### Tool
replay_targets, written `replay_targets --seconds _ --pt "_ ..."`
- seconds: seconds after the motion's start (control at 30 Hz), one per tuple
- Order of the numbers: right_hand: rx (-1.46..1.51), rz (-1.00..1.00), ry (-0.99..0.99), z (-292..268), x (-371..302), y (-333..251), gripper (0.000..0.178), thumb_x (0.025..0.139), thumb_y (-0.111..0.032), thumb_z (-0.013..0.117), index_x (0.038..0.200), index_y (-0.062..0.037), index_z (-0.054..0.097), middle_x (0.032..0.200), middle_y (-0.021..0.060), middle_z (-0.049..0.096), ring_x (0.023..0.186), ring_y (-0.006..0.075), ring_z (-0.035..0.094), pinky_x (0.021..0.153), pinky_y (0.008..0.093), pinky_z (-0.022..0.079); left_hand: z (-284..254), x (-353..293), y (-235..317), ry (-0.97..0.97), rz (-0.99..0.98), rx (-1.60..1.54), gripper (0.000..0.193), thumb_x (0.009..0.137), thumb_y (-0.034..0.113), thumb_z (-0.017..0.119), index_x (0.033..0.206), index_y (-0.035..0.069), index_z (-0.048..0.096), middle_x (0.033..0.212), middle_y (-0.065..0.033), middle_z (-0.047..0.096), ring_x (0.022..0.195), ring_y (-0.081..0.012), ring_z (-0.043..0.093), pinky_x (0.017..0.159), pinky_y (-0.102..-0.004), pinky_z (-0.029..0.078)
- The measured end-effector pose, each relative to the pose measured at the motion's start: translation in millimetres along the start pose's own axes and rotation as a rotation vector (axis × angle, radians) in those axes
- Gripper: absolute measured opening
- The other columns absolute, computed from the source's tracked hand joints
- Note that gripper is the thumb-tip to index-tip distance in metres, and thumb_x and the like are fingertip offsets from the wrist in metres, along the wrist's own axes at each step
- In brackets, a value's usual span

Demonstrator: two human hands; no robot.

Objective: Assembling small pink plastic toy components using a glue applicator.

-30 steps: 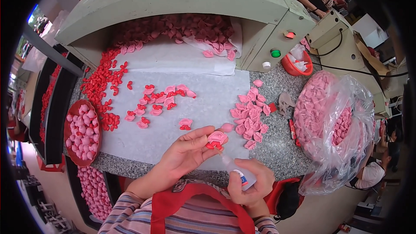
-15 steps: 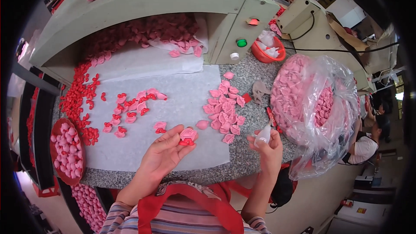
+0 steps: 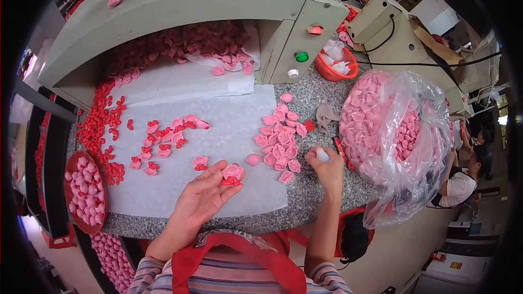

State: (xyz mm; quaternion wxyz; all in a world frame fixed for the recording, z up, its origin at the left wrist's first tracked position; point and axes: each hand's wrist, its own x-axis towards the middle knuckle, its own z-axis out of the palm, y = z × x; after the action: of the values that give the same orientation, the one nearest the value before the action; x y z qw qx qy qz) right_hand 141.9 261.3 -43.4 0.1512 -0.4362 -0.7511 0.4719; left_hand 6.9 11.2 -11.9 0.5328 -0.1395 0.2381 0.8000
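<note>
Drawn apart since a second earlier, the left hand (image 3: 195,200) pinched a pink-and-red piece (image 3: 232,173) above the white sheet (image 3: 158,195) and, past the loose pink pieces (image 3: 279,148), the right hand (image 3: 329,170) clasped a mostly hidden bottle (image 3: 322,154) above the speckled counter (image 3: 305,202).

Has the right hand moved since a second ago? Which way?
Yes: to the right and forward. Against the loose pile of pink pieces, the right hand was on its near side; now it is at its right.
</note>
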Motion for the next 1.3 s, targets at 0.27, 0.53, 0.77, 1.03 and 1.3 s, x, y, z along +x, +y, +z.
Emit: replay_targets --seconds 0.27,0.53,0.77,1.03,1.3 --pt "0.008 -0.390 0.082 115 -78 -22 0.020 0.062 -0.006 0.072 0.080 -0.0026 0.064 0.074 0.0053 0.061 0.070 0.0174 0.059 0.063 0.0265 0.046 -6 8 25 0.018 0.120 -0.153 0.031 0.083 0.008 0.053 0.113 0.006 0.045 0.113 -0.0159 0.048 0.111 -0.0314 0.045 0.093 -0.0409 0.041" --pt "-0.128 -0.588 -0.370 83 -64 -28 0.025 0.062 -0.005 0.071 0.086 -0.0058 0.065 0.089 0.0089 0.060 0.077 0.0219 0.059 0.070 0.0296 0.048 -18 -2 30 0.020 0.166 -0.139 0.038 0.085 0.013 0.051 0.121 0.006 0.039 0.115 -0.0163 0.047 0.111 -0.0304 0.046 0.092 -0.0393 0.042" --pt "0.001 -0.518 -0.410 66 -71 -70 0.027 0.061 0.000 0.071 0.087 -0.0032 0.065 0.090 0.0090 0.060 0.077 0.0182 0.059 0.068 0.0265 0.048 -17 -7 12 -0.048 0.154 0.029 0.038 0.087 0.014 0.048 0.121 -0.001 0.041 0.116 -0.0162 0.049 0.109 -0.0268 0.048 0.092 -0.0365 0.042" --pt "0.263 -0.691 -0.024 77 -96 -99 0.028 0.060 0.000 0.073 0.086 -0.0006 0.063 0.089 0.0138 0.060 0.083 0.0219 0.058 0.075 0.0301 0.046 9 -18 -4 -0.141 0.304 0.264 0.032 0.086 0.007 0.049 0.117 0.000 0.048 0.118 -0.0153 0.050 0.108 -0.0222 0.050 0.091 -0.0345 0.041" --pt "0.240 -0.765 0.003 80 -99 -95 0.031 0.058 0.000 0.075 0.086 -0.0019 0.062 0.089 0.0132 0.061 0.080 0.0217 0.059 0.070 0.0286 0.048 12 -19 -6 -0.145 0.366 0.343 0.029 0.085 0.004 0.049 0.113 -0.002 0.052 0.118 -0.0166 0.050 0.107 -0.0222 0.050 0.091 -0.0347 0.040"
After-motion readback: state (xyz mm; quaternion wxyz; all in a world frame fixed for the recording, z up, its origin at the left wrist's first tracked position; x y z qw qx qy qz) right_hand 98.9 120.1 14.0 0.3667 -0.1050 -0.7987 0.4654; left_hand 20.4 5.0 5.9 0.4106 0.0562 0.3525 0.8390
